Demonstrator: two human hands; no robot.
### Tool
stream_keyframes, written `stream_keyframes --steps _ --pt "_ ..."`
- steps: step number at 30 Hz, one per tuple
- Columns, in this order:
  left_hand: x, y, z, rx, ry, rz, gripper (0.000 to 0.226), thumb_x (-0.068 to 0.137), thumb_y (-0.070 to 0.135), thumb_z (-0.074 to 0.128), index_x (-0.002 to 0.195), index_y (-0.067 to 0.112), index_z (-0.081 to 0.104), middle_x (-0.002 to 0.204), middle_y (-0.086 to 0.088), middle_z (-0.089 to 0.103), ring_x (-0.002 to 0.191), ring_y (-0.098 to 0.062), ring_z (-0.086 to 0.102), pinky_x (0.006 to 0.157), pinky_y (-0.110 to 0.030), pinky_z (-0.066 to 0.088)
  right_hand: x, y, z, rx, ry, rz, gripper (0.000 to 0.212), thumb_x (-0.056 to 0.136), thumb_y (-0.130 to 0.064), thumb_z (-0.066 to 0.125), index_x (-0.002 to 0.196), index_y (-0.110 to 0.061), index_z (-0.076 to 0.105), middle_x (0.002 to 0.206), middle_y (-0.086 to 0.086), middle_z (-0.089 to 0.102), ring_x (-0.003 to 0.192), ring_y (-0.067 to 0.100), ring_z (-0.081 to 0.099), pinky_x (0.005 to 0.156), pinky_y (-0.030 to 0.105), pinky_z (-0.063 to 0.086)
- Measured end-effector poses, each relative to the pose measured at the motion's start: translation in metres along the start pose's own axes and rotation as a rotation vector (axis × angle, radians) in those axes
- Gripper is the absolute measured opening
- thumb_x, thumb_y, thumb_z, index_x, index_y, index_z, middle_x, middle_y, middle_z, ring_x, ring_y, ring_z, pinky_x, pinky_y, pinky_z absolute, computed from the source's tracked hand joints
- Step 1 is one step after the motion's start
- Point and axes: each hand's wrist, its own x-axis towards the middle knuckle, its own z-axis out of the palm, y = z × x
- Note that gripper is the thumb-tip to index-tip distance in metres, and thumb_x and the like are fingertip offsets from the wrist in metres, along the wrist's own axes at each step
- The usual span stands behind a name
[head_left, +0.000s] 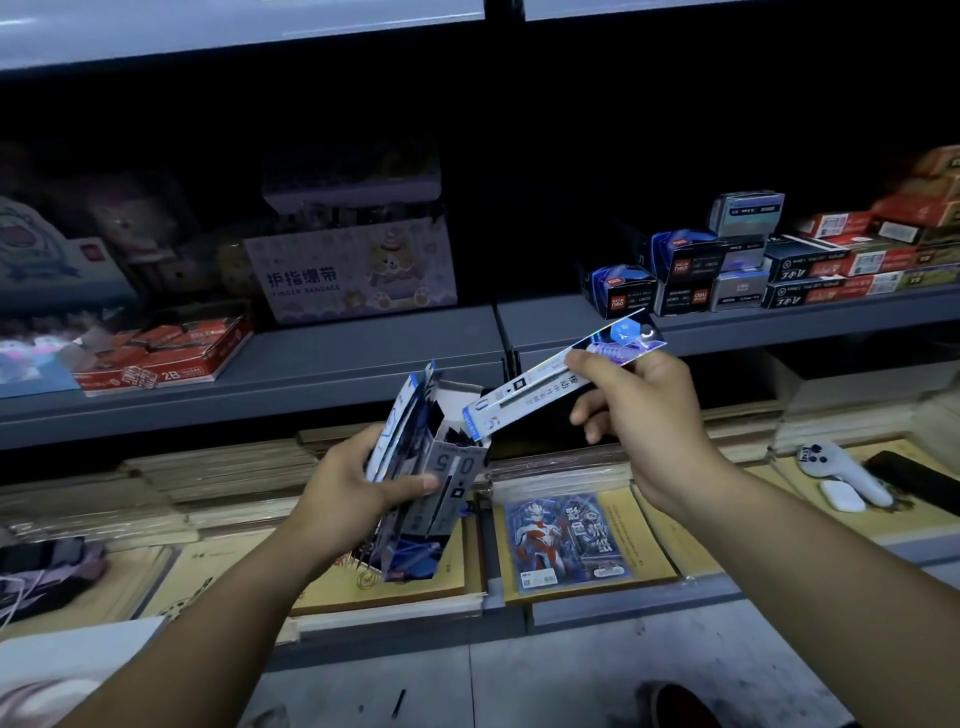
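My left hand (358, 483) grips an open white and blue carton (447, 467) marked 0.5, held upright in front of the shelves with its top flaps open. My right hand (639, 410) pinches a long flat pen pack (540, 387) by its shiny blue upper end. The pack's lower end sits at the carton's open mouth, slanting up to the right. What lies inside the carton is hidden.
A grey shelf (374, 353) carries a finger bandage box (353, 270), red 2B pencil boxes (166, 353) and stacked stationery boxes (727, 265). Below lie notebook stacks (587, 545), a card pack, a white controller (841, 473), an earbud case and a dark phone (914, 480).
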Motion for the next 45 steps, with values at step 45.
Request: stream_keyframes --steps 45 --pt "-0.010 0.022 0.017 -0.014 -0.060 0.094 0.045 0.079 0.019 0.088 0.119 0.027 0.068 0.109 0.006 0.078 0.098 -0.013 0.076 0.088 -0.044 0.063 -0.017 0.020 0.016 -0.611 -0.292 -0.422 0.016 0.093 -0.018 0.074 0.105 -0.025 0.066 0.074 -0.030 0.064 0.059 0.007 0.057 0.064 0.030 0.053"
